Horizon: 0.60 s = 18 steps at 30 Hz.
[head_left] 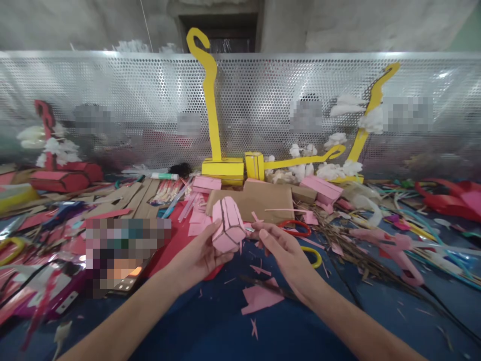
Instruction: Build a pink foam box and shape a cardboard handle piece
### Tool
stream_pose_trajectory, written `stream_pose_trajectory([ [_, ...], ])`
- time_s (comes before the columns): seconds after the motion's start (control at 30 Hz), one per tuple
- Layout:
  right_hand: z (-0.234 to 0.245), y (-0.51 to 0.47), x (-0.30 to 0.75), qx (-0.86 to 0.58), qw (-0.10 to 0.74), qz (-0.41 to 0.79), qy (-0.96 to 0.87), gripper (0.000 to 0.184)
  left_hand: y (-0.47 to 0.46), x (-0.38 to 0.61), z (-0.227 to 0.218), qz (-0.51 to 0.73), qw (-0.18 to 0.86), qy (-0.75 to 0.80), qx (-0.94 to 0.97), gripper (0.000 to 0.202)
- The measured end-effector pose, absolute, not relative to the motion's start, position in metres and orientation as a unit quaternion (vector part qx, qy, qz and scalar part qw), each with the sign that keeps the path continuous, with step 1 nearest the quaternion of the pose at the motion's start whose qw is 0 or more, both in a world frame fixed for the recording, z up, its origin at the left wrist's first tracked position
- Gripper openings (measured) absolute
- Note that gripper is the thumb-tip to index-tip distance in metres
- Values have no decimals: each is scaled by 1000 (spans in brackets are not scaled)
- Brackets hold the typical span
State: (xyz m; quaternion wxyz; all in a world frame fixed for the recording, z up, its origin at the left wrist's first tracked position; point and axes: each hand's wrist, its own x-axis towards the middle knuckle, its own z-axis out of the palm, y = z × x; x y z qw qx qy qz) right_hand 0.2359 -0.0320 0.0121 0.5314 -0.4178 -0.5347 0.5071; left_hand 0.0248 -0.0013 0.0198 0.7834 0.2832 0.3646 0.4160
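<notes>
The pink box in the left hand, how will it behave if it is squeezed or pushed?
Probably very light: the pink box looks like folded paper, and the left hand holds it clear of the table. Likely easy to crush, since its walls look thin. Its flat faces suggest it would slide rather than roll.

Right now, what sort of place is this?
Probably a craft worktable: the left hand holds a pink paper box, pink paper scraps and red-handled scissors litter the blue table, and yellow cardboard figures stand behind.
</notes>
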Motion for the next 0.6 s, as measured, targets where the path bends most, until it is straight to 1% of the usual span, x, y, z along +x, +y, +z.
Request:
stream_pose_trajectory([
  [0.17,7,-32,236,-389,519,494,-579,38,-1,25,21,432,788,362,249,40],
  [0.33,12,-38,238,-399,498,415,-648,36,-3,25,18,448,777,359,261,34],
  [0.53,19,-45,238,-402,495,321,-700,36,-9,26,16,431,762,338,344,41],
  [0.6,17,-45,238,-397,504,299,-707,33,-11,28,18,423,764,326,362,45],
])
